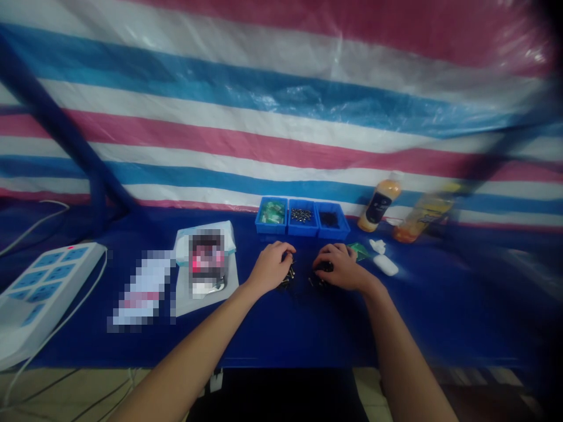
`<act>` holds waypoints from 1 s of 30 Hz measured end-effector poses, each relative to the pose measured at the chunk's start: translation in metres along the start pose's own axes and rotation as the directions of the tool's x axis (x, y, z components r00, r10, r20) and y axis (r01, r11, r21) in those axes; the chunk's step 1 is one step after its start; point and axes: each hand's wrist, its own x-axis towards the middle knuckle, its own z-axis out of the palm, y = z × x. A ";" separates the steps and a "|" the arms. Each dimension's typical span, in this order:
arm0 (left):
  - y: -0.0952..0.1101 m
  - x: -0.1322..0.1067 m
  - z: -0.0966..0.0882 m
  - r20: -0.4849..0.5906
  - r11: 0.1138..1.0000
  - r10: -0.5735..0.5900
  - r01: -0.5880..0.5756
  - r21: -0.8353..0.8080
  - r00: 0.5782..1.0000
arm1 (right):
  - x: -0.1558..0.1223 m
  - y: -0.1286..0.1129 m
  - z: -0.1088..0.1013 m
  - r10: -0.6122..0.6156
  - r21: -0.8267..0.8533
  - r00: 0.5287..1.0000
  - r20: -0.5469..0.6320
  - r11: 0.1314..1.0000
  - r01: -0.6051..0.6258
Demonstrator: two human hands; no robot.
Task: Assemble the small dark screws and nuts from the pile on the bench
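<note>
While the 2 hands curl over a loose scatter of small dark fasteners (299,276), 3 blue plastic bins (288,215) stand just beyond.

The fasteners lie on the blue table covering (308,328), between the left hand (270,268) and the right hand (338,266). Both hands' fingers are bent downward and nearly closed; their tips are hidden, so any grip cannot be told. The bins hold green packets (271,212), metal parts (301,215) and dark parts (329,219). A green packet (358,251) and a white plastic case (386,265) lie just right of the right hand, near an orange-filled bottle (379,205).
</note>
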 end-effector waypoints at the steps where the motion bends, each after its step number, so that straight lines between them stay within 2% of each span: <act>1: 0.000 0.000 0.000 0.002 1.000 0.001 -0.001 0.000 1.000 | 0.000 -0.001 0.000 -0.004 0.009 1.000 -0.002 1.000 0.004; 8: 0.001 0.000 0.000 -0.004 1.000 0.003 -0.003 0.006 1.000 | 0.004 -0.007 0.005 -0.011 0.047 0.998 -0.064 0.999 0.014; 20: -0.001 0.000 0.000 -0.002 1.000 0.011 -0.011 0.019 1.000 | 0.002 -0.010 0.002 -0.092 0.039 0.995 0.026 0.995 0.091; 30: -0.002 0.000 0.001 0.002 1.000 0.011 -0.011 0.005 1.000 | 0.005 -0.006 0.006 -0.079 0.038 0.997 -0.007 0.996 0.080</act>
